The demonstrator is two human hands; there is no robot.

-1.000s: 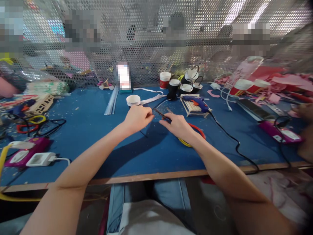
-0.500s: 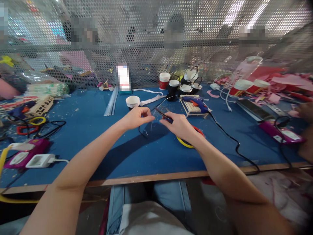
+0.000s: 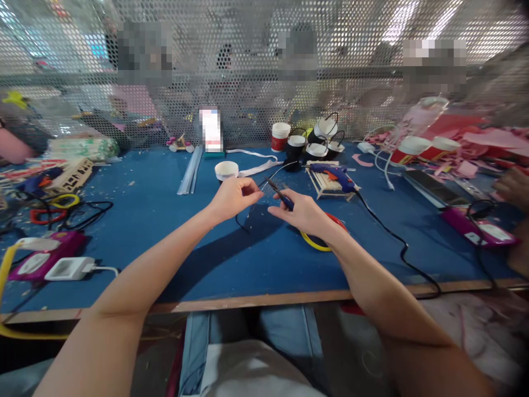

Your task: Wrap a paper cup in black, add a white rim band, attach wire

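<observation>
My left hand (image 3: 235, 198) is closed in a pinch, thumb against forefinger, on a thin strand (image 3: 281, 170) that runs up and to the right. A black cord end (image 3: 242, 224) shows below this hand. In my right hand (image 3: 301, 209) is a slim dark pointed tool (image 3: 281, 194) with a blue handle, its tip close to the left fingertips. Whether its jaws are parted is too small to tell. Just behind my left hand stands a white-rimmed cup (image 3: 226, 170), with a white ribbon (image 3: 260, 167) beside it. Red and yellow rings (image 3: 316, 242) lie partly under my right wrist.
A blue glue gun (image 3: 333, 172) rests on a small stick rack (image 3: 330, 187), its black cord trailing to the table edge. Several cups (image 3: 295, 144) stand behind. Power strips (image 3: 475, 227) lie at both sides. A phone (image 3: 211, 129) leans on the mesh (image 3: 248, 88). Another person's hand (image 3: 512, 187) is far right.
The tool in my right hand has tilted steeper, showing more of its blue handle, and its tip has moved slightly right. My left hand stays pinched almost in place. The view has shifted slightly.
</observation>
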